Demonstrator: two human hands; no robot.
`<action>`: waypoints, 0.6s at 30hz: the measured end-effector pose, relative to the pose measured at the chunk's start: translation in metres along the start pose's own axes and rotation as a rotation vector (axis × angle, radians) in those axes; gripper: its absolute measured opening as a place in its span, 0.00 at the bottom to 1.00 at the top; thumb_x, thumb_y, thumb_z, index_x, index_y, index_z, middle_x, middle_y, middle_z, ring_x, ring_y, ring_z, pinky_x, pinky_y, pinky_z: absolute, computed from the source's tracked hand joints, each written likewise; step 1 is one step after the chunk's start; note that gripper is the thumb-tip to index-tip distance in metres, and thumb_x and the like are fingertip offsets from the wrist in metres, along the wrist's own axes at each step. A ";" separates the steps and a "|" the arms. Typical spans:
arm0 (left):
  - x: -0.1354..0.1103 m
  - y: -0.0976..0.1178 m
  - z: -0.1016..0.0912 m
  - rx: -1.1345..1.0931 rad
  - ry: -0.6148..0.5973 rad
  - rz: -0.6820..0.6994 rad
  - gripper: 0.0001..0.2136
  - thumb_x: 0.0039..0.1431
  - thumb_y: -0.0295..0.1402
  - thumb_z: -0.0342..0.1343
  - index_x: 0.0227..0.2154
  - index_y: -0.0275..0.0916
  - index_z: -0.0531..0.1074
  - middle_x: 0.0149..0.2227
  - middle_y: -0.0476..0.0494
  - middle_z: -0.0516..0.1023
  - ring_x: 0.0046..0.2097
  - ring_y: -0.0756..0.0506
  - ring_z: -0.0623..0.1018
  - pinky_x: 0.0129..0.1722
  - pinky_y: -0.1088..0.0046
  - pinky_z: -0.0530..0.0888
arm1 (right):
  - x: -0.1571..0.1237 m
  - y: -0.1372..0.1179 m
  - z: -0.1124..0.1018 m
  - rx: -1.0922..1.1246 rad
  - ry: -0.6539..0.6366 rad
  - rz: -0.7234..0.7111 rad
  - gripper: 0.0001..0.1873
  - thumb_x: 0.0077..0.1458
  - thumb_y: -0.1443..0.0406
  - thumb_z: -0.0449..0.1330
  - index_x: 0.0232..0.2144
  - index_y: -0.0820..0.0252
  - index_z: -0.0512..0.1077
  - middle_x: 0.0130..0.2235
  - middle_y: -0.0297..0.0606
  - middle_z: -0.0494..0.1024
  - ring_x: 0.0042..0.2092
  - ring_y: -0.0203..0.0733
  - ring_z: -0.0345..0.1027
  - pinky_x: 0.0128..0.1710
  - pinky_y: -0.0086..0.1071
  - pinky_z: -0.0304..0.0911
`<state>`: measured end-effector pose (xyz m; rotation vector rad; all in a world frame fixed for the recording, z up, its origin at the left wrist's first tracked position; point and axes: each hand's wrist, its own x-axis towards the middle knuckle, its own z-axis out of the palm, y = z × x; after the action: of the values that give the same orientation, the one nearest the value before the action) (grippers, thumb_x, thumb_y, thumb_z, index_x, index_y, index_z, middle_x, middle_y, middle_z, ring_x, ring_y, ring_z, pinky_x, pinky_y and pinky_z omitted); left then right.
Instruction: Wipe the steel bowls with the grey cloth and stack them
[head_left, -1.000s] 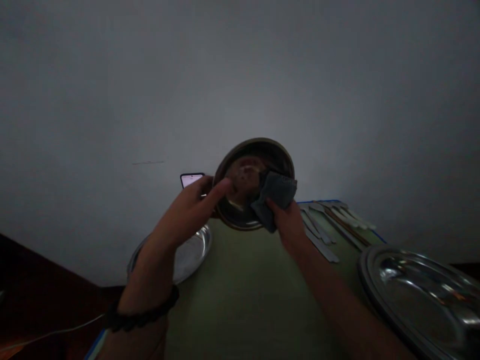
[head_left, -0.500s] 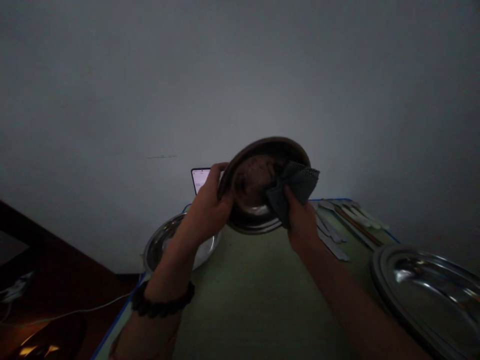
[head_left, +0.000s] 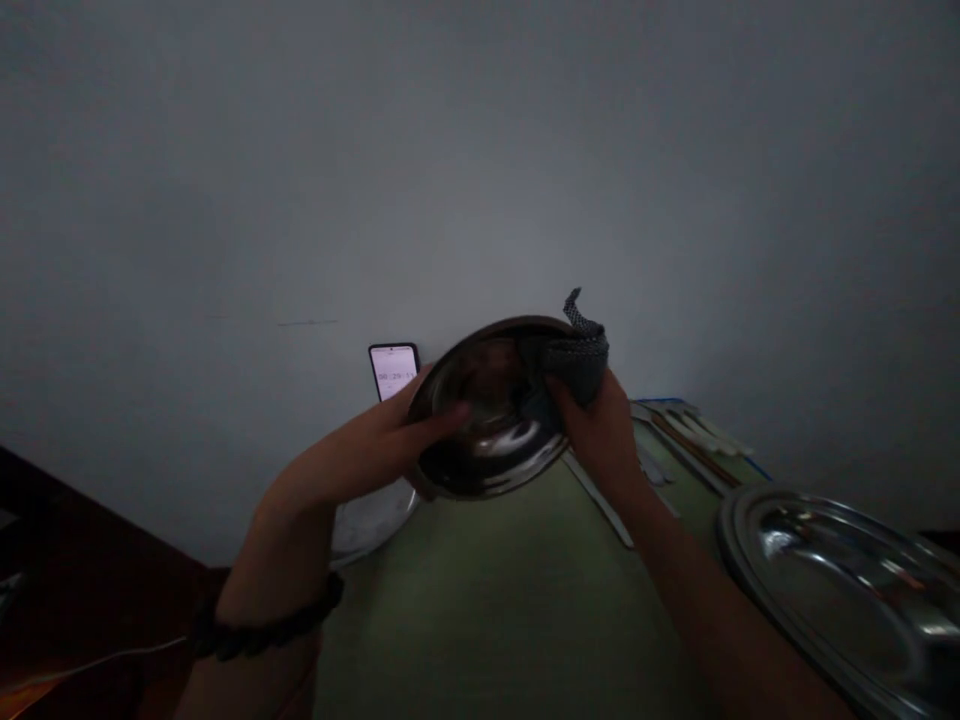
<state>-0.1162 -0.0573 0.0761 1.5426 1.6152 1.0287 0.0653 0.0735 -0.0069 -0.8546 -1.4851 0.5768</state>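
Observation:
I hold a shiny steel plate (head_left: 491, 425) in the air over the far part of a green-covered table (head_left: 487, 600). My left hand (head_left: 394, 440) grips its left rim, fingers curled over the edge. My right hand (head_left: 600, 435) is closed on a dark grey dotted cloth (head_left: 574, 350), pressed against the plate's upper right rim. A black bead bracelet (head_left: 262, 625) circles my left wrist. The scene is dim.
A second steel plate (head_left: 375, 515) lies under my left forearm. A large steel tray (head_left: 832, 585) sits at the right edge. Several flat utensils (head_left: 690, 435) lie at the far right. A lit phone (head_left: 395, 368) leans against the wall.
The plate has tipped from facing me to nearly flat and come lower. The cloth has moved from the plate's inner face up to its top right rim.

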 end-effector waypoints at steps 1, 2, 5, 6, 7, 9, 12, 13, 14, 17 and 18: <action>0.005 -0.005 0.004 -0.047 0.002 -0.011 0.24 0.54 0.46 0.58 0.53 0.45 0.70 0.45 0.42 0.81 0.44 0.38 0.80 0.36 0.64 0.79 | 0.002 0.000 -0.002 -0.070 0.084 -0.075 0.22 0.50 0.55 0.60 0.44 0.62 0.67 0.42 0.46 0.72 0.45 0.50 0.66 0.46 0.48 0.63; 0.011 -0.010 0.010 -0.105 0.023 -0.008 0.22 0.53 0.45 0.59 0.50 0.43 0.73 0.44 0.42 0.81 0.47 0.37 0.79 0.42 0.61 0.78 | 0.003 0.000 -0.005 -0.135 0.167 -0.149 0.25 0.50 0.56 0.61 0.47 0.62 0.64 0.46 0.47 0.69 0.48 0.51 0.64 0.48 0.49 0.62; 0.024 -0.018 0.028 -0.287 -0.003 0.004 0.22 0.56 0.47 0.56 0.50 0.40 0.74 0.42 0.39 0.83 0.47 0.36 0.79 0.48 0.57 0.75 | 0.005 0.002 -0.013 -0.322 0.292 -0.319 0.28 0.50 0.58 0.62 0.51 0.60 0.59 0.51 0.51 0.61 0.54 0.54 0.55 0.52 0.51 0.57; 0.026 -0.019 0.033 -0.336 -0.021 0.005 0.23 0.57 0.49 0.54 0.50 0.40 0.74 0.41 0.38 0.83 0.46 0.36 0.79 0.47 0.57 0.75 | 0.005 0.002 -0.015 -0.393 0.281 -0.335 0.25 0.51 0.58 0.61 0.50 0.60 0.60 0.51 0.51 0.61 0.54 0.55 0.54 0.51 0.52 0.56; 0.027 -0.019 0.037 -0.375 -0.030 0.007 0.24 0.58 0.50 0.52 0.50 0.39 0.73 0.41 0.37 0.83 0.46 0.36 0.80 0.46 0.57 0.76 | 0.004 0.001 -0.016 -0.466 0.248 -0.332 0.22 0.53 0.59 0.60 0.48 0.59 0.61 0.50 0.51 0.62 0.53 0.56 0.55 0.51 0.53 0.56; 0.028 -0.017 0.044 -0.416 -0.005 0.018 0.26 0.59 0.52 0.49 0.52 0.40 0.72 0.43 0.36 0.82 0.47 0.36 0.79 0.45 0.57 0.76 | 0.001 -0.001 -0.016 -0.600 0.143 -0.289 0.16 0.55 0.61 0.58 0.46 0.60 0.65 0.48 0.51 0.64 0.50 0.57 0.56 0.48 0.54 0.56; 0.027 -0.013 0.051 -0.395 0.119 0.065 0.27 0.59 0.52 0.49 0.54 0.41 0.69 0.47 0.37 0.80 0.53 0.36 0.76 0.48 0.57 0.75 | -0.007 -0.005 -0.005 -0.692 -0.019 -0.227 0.14 0.58 0.63 0.53 0.46 0.62 0.67 0.46 0.54 0.67 0.47 0.57 0.59 0.45 0.53 0.57; 0.027 -0.012 0.054 -0.369 0.149 0.082 0.27 0.59 0.52 0.49 0.55 0.41 0.69 0.48 0.38 0.80 0.55 0.36 0.74 0.49 0.57 0.74 | -0.010 -0.005 0.000 -0.677 -0.052 -0.209 0.15 0.59 0.64 0.51 0.46 0.63 0.67 0.46 0.54 0.68 0.47 0.57 0.59 0.46 0.53 0.57; 0.027 -0.012 0.056 -0.343 0.159 0.094 0.27 0.59 0.53 0.49 0.55 0.41 0.69 0.48 0.38 0.80 0.56 0.36 0.73 0.50 0.57 0.74 | -0.012 -0.005 0.004 -0.634 -0.073 -0.190 0.15 0.60 0.65 0.50 0.47 0.64 0.66 0.46 0.54 0.68 0.47 0.56 0.60 0.46 0.52 0.58; 0.029 -0.014 0.065 -0.318 0.066 0.081 0.26 0.58 0.53 0.49 0.53 0.43 0.70 0.46 0.39 0.81 0.55 0.35 0.74 0.46 0.57 0.76 | -0.017 -0.007 0.013 -0.392 -0.079 -0.147 0.16 0.60 0.63 0.49 0.48 0.64 0.64 0.47 0.52 0.69 0.50 0.53 0.61 0.51 0.50 0.59; 0.030 -0.015 0.068 -0.338 0.015 0.057 0.26 0.58 0.54 0.49 0.53 0.44 0.71 0.45 0.39 0.81 0.53 0.35 0.76 0.44 0.58 0.77 | -0.018 -0.009 0.015 -0.303 -0.086 -0.145 0.16 0.60 0.62 0.50 0.48 0.64 0.64 0.47 0.52 0.69 0.51 0.52 0.61 0.52 0.49 0.59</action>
<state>-0.0662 -0.0207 0.0327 1.3595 1.3306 1.2731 0.0486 0.0557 -0.0127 -0.9541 -1.7250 0.2873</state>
